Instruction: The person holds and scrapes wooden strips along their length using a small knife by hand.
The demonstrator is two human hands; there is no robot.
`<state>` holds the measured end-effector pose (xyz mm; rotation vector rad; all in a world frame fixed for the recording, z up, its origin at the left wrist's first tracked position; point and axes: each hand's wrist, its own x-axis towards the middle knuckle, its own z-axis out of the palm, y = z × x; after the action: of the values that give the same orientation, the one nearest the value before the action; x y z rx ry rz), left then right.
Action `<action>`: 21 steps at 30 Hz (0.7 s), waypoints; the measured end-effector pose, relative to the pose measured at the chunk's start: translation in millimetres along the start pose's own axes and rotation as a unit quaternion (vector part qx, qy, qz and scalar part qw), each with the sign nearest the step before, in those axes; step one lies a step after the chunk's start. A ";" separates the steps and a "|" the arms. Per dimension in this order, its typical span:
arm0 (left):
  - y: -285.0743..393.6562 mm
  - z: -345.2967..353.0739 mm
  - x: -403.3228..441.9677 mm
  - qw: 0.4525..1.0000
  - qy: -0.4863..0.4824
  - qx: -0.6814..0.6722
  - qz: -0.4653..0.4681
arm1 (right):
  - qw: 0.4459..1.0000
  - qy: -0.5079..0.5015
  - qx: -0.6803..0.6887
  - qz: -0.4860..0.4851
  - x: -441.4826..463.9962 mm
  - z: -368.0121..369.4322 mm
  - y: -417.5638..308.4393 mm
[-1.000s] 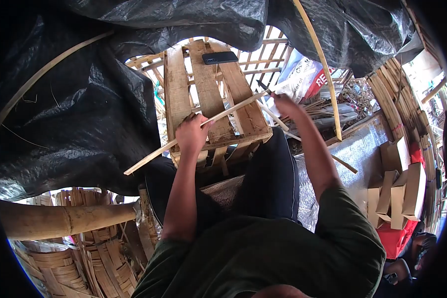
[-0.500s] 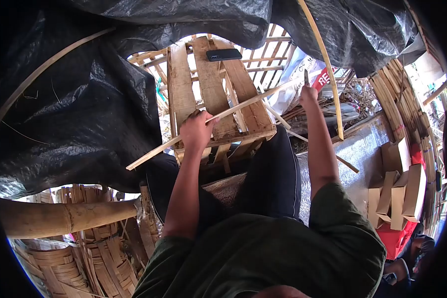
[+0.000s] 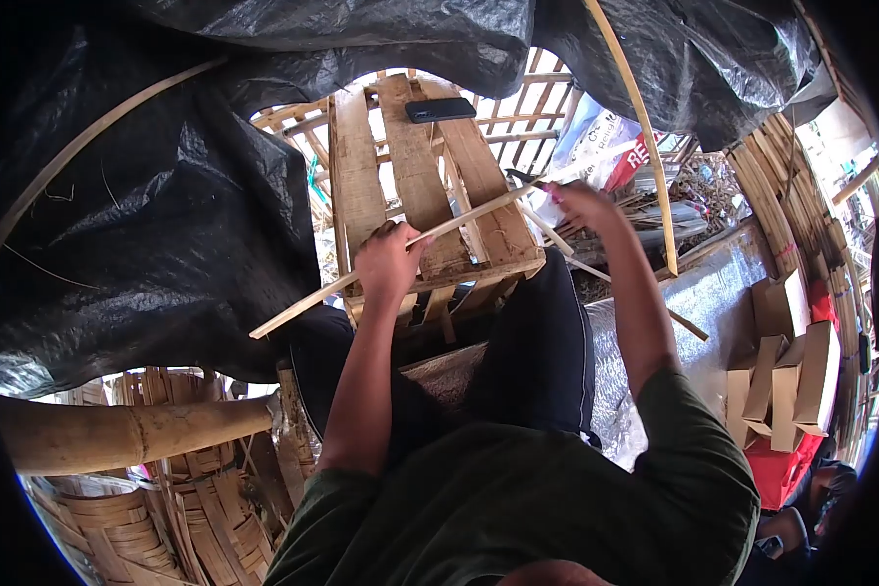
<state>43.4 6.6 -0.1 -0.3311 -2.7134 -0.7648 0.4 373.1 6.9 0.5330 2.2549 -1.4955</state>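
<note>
My left hand [image 3: 388,260] is closed around a long pale bamboo strip [image 3: 479,211]. The strip slants up from lower left to upper right, over a slatted wooden stand [image 3: 415,186] in front of my knees. In my right hand [image 3: 588,207] is a knife [image 3: 524,179], its dark blade pointing left and lying against or just over the strip. Whether the edge bites into the strip cannot be made out. My right fingers are slightly blurred around the handle.
A black phone [image 3: 440,109] lies on the stand's far end. Black plastic sheeting [image 3: 166,215] hangs at left and above. A thin curved stick [image 3: 645,127] dangles at right. Cardboard boxes [image 3: 786,391] stand at far right, and a thick bamboo pole [image 3: 132,432] crosses at lower left.
My right hand has moved left and slightly down, and the knife has turned from upright to pointing left along the strip. My left hand and the strip have hardly moved.
</note>
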 end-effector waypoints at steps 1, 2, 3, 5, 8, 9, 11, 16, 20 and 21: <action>-3.1 2.7 -0.1 1.000 0.000 0.000 -0.003 | 0.992 0.058 0.108 -0.005 7.3 -9.3 4.9; -7.0 6.8 0.8 1.000 0.020 0.004 0.010 | 0.969 0.117 0.217 -0.009 20.3 -21.3 17.7; -8.1 9.8 0.4 0.999 0.040 0.007 0.026 | 0.943 0.166 0.288 -0.004 46.1 -43.3 41.0; -6.4 9.0 1.5 1.000 0.027 0.004 0.014 | 0.919 0.271 0.280 -0.058 52.5 -26.4 40.4; -4.8 5.1 -0.7 1.000 0.015 0.007 0.003 | 0.959 -0.110 0.259 0.026 15.2 35.7 29.4; -3.8 4.1 0.9 1.000 0.022 0.009 0.006 | 0.983 -0.065 0.171 0.028 10.7 23.9 23.8; -2.1 5.3 -0.8 1.000 0.023 0.005 0.013 | 0.988 -0.062 0.123 0.067 4.6 -7.9 5.4; -5.8 8.2 1.3 0.999 0.033 -0.003 0.023 | 0.939 0.281 0.189 -0.065 40.2 7.9 34.1; -4.0 4.2 2.7 0.999 0.036 -0.002 0.041 | 0.997 0.061 -0.040 -0.006 -17.4 41.2 -1.3; -3.8 2.9 -0.3 0.999 0.018 -0.008 0.035 | 0.998 -0.007 0.050 0.027 -6.5 14.1 4.9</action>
<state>41.8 5.0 -4.4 -0.4092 -2.6483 -0.7649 9.9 361.1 1.3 0.6045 2.1460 -1.5872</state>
